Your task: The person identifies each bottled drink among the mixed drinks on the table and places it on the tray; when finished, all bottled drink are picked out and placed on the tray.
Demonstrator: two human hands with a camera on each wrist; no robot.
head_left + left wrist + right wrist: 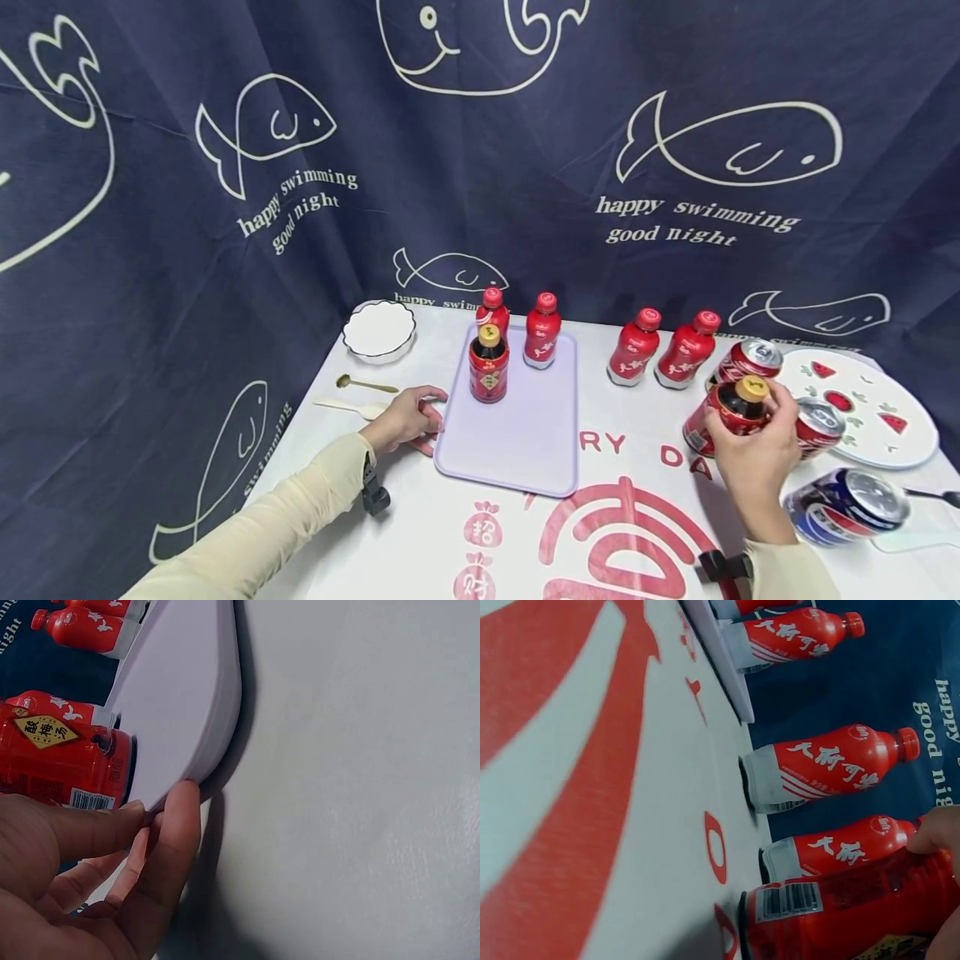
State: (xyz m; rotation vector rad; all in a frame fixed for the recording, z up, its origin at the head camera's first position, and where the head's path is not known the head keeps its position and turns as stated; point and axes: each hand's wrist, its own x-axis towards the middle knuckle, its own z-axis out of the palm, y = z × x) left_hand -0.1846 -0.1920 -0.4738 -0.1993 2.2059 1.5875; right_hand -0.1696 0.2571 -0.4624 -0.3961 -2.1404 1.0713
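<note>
My left hand [408, 418] pinches the near-left edge of a lilac tray [517, 446] between thumb and index finger, as the left wrist view shows. On the tray stand a yellow-capped plum drink bottle [488, 375] and two red cola bottles [542, 333], one of them partly hidden. To the right, my right hand [759, 467] grips a second yellow-capped plum drink bottle [742, 406], upright among red cans. In the right wrist view this held bottle [840, 904] appears at the lower right, its base at or close to the table surface.
Two red cola bottles [633, 348] stand right of the tray. Red cans [820, 427], a blue can [843, 507] and a watermelon-patterned plate [918, 421] are at the right. A white scalloped dish [380, 331], a gold spoon [367, 384] and a pale utensil [341, 405] lie left.
</note>
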